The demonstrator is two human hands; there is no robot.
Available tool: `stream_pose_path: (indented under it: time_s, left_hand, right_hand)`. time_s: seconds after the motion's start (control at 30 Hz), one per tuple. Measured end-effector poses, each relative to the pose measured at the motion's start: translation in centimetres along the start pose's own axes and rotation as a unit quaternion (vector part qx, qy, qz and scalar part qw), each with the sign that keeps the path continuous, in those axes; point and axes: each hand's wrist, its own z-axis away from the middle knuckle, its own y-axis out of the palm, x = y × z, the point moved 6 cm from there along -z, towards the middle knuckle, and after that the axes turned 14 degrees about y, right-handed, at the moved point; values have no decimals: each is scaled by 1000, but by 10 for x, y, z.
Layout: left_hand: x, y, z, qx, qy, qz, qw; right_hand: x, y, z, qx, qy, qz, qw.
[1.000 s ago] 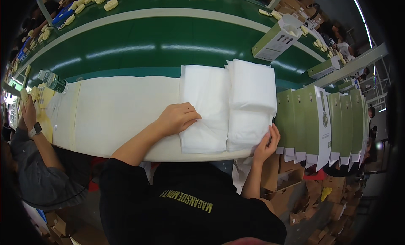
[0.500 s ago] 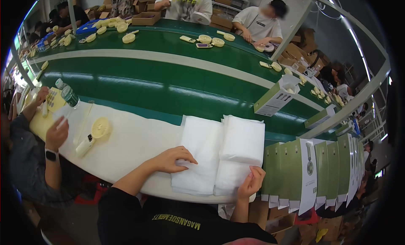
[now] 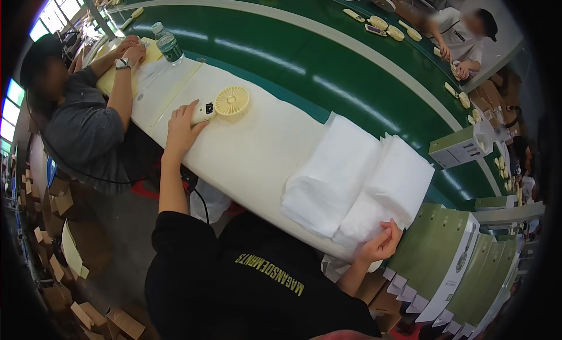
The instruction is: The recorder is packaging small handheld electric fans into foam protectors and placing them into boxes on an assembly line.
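Note:
A cream handheld fan (image 3: 233,101) lies on the white tabletop with its round slatted head pointing away to the right. My left hand (image 3: 185,128) is closed around the fan's handle, beside a small dark display. To the right lie two stacks of thin white bags or sheets: the left stack (image 3: 332,173) is laid flat, and the right stack (image 3: 395,179) has a folded upper layer. My right hand (image 3: 381,241) rests by the near corner of the right stack, fingers loosely curled and apart, with nothing visible in them.
Green-and-white boxes (image 3: 433,252) stand in a row at the right. Beyond the table runs a green conveyor (image 3: 281,65) carrying more fans (image 3: 377,22) and an open box (image 3: 462,144). A water bottle (image 3: 168,44) stands near a co-worker (image 3: 88,117) seated at the left.
My left hand has left the white stack, reached left and taken hold of the fan's handle. My right hand stays by the right stack. The view has turned left.

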Motion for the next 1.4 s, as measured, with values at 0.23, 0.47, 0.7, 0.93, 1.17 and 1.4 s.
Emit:
stream_pose_path:
  time_s: [0.23,0.47,0.7,0.93,1.17,1.4]
  left_hand:
    - [-142,21,-12,59,-178,673,715]
    - [-286,-2,29,178,111,656,725]
    - [-282,4,4,201,297,445,821]
    - [-294,14,3,221,326,392,832]
    - [-298,14,12,312,158,584,732]
    - [-279,35,15,276,-196,749,570]
  right_hand:
    - [47,26,36,76,-90,-154,981]
    - [74,73,12,158,232,-317,906]
    - [12,13,36,161,327,-452,814]
    - [10,6,78,319,407,-624,585]
    - [40,44,109,431,425,-621,498]
    - [33,51,84,419,451,-401,678]
